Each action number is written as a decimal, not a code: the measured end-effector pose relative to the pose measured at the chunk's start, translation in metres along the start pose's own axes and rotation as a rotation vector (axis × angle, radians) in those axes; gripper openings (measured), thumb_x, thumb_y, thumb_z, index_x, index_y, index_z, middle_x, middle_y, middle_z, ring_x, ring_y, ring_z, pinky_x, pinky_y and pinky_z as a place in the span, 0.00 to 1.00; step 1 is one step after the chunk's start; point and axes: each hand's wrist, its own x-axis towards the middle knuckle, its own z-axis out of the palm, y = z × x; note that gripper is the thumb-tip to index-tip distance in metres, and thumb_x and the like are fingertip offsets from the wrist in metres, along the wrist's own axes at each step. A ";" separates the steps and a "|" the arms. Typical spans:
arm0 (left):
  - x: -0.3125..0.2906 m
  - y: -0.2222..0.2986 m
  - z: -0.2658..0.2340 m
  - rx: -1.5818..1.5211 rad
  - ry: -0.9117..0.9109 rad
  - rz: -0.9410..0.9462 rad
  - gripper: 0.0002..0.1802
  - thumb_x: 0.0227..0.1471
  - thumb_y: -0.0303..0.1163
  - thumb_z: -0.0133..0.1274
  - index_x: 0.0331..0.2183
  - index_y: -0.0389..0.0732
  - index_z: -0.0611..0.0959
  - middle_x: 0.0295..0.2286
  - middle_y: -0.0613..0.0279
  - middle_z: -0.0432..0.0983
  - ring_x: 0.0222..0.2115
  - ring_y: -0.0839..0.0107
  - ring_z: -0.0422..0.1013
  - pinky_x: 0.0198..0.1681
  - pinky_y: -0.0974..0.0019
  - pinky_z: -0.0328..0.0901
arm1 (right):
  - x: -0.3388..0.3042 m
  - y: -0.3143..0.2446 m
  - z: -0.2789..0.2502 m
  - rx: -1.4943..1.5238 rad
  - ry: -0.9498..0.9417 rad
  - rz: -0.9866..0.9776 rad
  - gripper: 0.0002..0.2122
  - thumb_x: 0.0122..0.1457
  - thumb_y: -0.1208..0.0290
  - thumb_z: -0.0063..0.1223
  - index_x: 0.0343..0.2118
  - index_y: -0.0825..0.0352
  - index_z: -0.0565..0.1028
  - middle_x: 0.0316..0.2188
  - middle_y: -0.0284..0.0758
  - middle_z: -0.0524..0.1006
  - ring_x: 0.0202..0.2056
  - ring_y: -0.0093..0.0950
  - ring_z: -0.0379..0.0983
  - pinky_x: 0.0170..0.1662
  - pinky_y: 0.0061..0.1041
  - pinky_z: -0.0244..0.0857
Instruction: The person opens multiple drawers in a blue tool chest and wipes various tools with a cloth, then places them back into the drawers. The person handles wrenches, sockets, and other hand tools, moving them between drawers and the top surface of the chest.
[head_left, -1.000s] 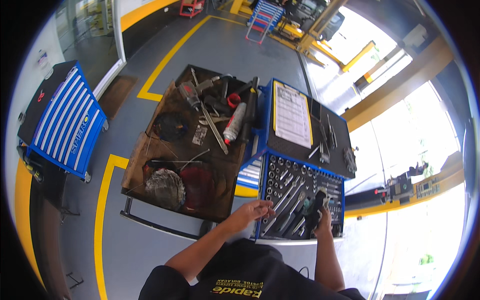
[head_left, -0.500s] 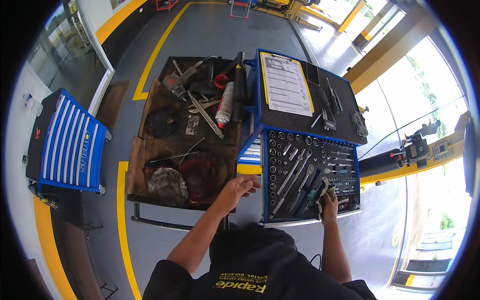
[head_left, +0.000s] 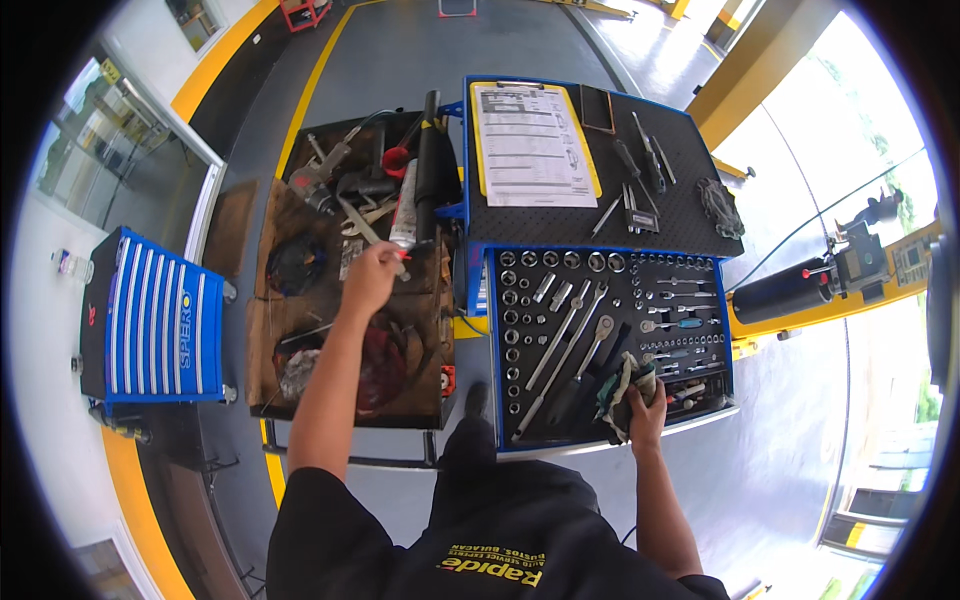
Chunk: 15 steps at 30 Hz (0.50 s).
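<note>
My left hand [head_left: 369, 280] is over the brown left-hand tray [head_left: 345, 410], its fingers at the lower end of a long metal bar [head_left: 358, 218] and beside a spray can [head_left: 405, 210]. The fingertips are partly hidden, so whether they grip either one does not show. Bunched in my right hand [head_left: 647, 408] is a dirty cloth rag [head_left: 617, 400], held above the open socket drawer [head_left: 530, 425]. Beneath and around the rag lie a ratchet [head_left: 597, 345], long bars and rows of sockets [head_left: 511, 328] in black foam.
Behind the drawer, the cart's black top [head_left: 520, 225] carries a clipboard [head_left: 535, 145], screwdrivers [head_left: 640, 165] and a crumpled dark net-like bundle [head_left: 718, 205]. An impact wrench [head_left: 315, 188] and a red cup [head_left: 397, 161] lie in the tray. Far left stands a blue drawer cabinet [head_left: 165, 320].
My left hand has moved forward and left, from the gap between tray and drawer to the bar and spray can. My right hand still holds the rag over the drawer. The view has shifted.
</note>
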 end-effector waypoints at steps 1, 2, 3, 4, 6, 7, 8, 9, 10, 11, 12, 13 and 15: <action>0.031 -0.010 -0.001 0.053 0.046 0.031 0.14 0.63 0.35 0.56 0.46 0.39 0.85 0.37 0.50 0.86 0.41 0.53 0.82 0.46 0.56 0.73 | 0.002 -0.001 0.001 -0.007 0.026 0.024 0.23 0.61 0.66 0.65 0.55 0.72 0.74 0.44 0.41 0.81 0.45 0.31 0.77 0.52 0.30 0.69; 0.062 -0.022 0.000 0.106 0.072 0.009 0.13 0.62 0.35 0.56 0.45 0.39 0.86 0.37 0.49 0.85 0.42 0.51 0.81 0.47 0.54 0.72 | 0.002 -0.002 0.002 0.024 0.013 0.043 0.22 0.61 0.66 0.65 0.54 0.72 0.74 0.44 0.39 0.81 0.45 0.30 0.77 0.52 0.29 0.69; 0.090 -0.038 0.001 0.145 0.097 -0.006 0.13 0.62 0.35 0.56 0.44 0.39 0.86 0.38 0.48 0.85 0.43 0.49 0.80 0.47 0.53 0.72 | 0.003 -0.003 0.003 0.055 -0.007 0.035 0.22 0.61 0.66 0.65 0.54 0.71 0.74 0.44 0.39 0.81 0.45 0.30 0.77 0.52 0.29 0.69; 0.120 -0.055 0.001 0.203 0.145 0.046 0.13 0.61 0.35 0.56 0.44 0.40 0.86 0.39 0.47 0.84 0.44 0.48 0.79 0.48 0.50 0.72 | 0.003 -0.005 0.003 0.068 -0.010 0.039 0.22 0.60 0.67 0.65 0.54 0.71 0.74 0.44 0.39 0.81 0.45 0.29 0.78 0.52 0.29 0.69; 0.161 -0.091 0.011 0.421 0.192 0.141 0.17 0.58 0.33 0.55 0.49 0.41 0.83 0.46 0.45 0.79 0.49 0.44 0.75 0.53 0.47 0.70 | 0.003 -0.007 0.004 0.039 0.019 0.113 0.22 0.60 0.66 0.66 0.54 0.70 0.75 0.44 0.39 0.82 0.45 0.28 0.78 0.52 0.28 0.70; 0.181 -0.104 0.015 0.512 0.181 0.198 0.24 0.55 0.31 0.56 0.54 0.41 0.79 0.51 0.45 0.75 0.52 0.42 0.72 0.56 0.45 0.68 | 0.002 -0.007 0.003 0.024 0.040 0.113 0.23 0.60 0.65 0.67 0.54 0.70 0.75 0.44 0.39 0.82 0.46 0.28 0.78 0.52 0.29 0.70; 0.199 -0.114 0.020 0.589 0.167 0.241 0.28 0.52 0.28 0.56 0.56 0.41 0.77 0.53 0.46 0.73 0.53 0.43 0.71 0.55 0.45 0.68 | 0.004 -0.006 0.004 -0.035 0.075 0.151 0.23 0.59 0.64 0.68 0.54 0.70 0.75 0.44 0.38 0.82 0.46 0.28 0.78 0.52 0.30 0.70; 0.212 -0.119 0.023 0.742 0.137 0.279 0.31 0.52 0.28 0.57 0.59 0.42 0.74 0.55 0.46 0.72 0.55 0.44 0.70 0.56 0.44 0.68 | 0.003 -0.006 0.003 -0.045 0.075 0.157 0.24 0.59 0.63 0.68 0.54 0.69 0.75 0.44 0.38 0.82 0.45 0.29 0.78 0.53 0.30 0.70; 0.220 -0.121 0.028 0.808 0.079 0.184 0.33 0.54 0.28 0.57 0.61 0.44 0.71 0.58 0.51 0.69 0.56 0.45 0.69 0.56 0.42 0.68 | 0.004 -0.005 0.003 -0.004 0.083 0.152 0.24 0.59 0.62 0.67 0.54 0.70 0.75 0.44 0.38 0.82 0.46 0.29 0.78 0.53 0.30 0.70; 0.227 -0.118 0.031 0.839 0.063 0.177 0.33 0.55 0.30 0.58 0.62 0.45 0.71 0.58 0.53 0.70 0.57 0.45 0.69 0.56 0.41 0.67 | 0.003 -0.004 0.003 0.049 0.086 0.156 0.24 0.60 0.62 0.66 0.55 0.70 0.74 0.44 0.38 0.81 0.45 0.28 0.78 0.53 0.29 0.70; 0.232 -0.114 0.029 0.887 0.005 0.095 0.33 0.56 0.31 0.59 0.62 0.46 0.70 0.58 0.56 0.71 0.58 0.46 0.69 0.57 0.40 0.67 | 0.004 -0.003 0.003 0.119 0.110 0.189 0.23 0.61 0.64 0.65 0.55 0.70 0.73 0.44 0.37 0.81 0.45 0.27 0.78 0.52 0.28 0.71; 0.237 -0.108 0.026 0.912 -0.002 0.110 0.33 0.56 0.32 0.60 0.62 0.47 0.71 0.58 0.57 0.72 0.58 0.46 0.69 0.57 0.40 0.67 | 0.005 -0.002 0.002 0.189 0.127 0.217 0.23 0.61 0.65 0.64 0.56 0.71 0.73 0.44 0.37 0.81 0.45 0.27 0.78 0.51 0.27 0.71; 0.244 -0.097 0.018 0.964 -0.022 0.131 0.33 0.55 0.34 0.62 0.61 0.47 0.72 0.58 0.60 0.74 0.58 0.46 0.70 0.58 0.40 0.67 | 0.008 -0.002 0.002 0.285 0.159 0.231 0.22 0.64 0.66 0.61 0.57 0.71 0.72 0.45 0.37 0.81 0.46 0.27 0.78 0.51 0.27 0.72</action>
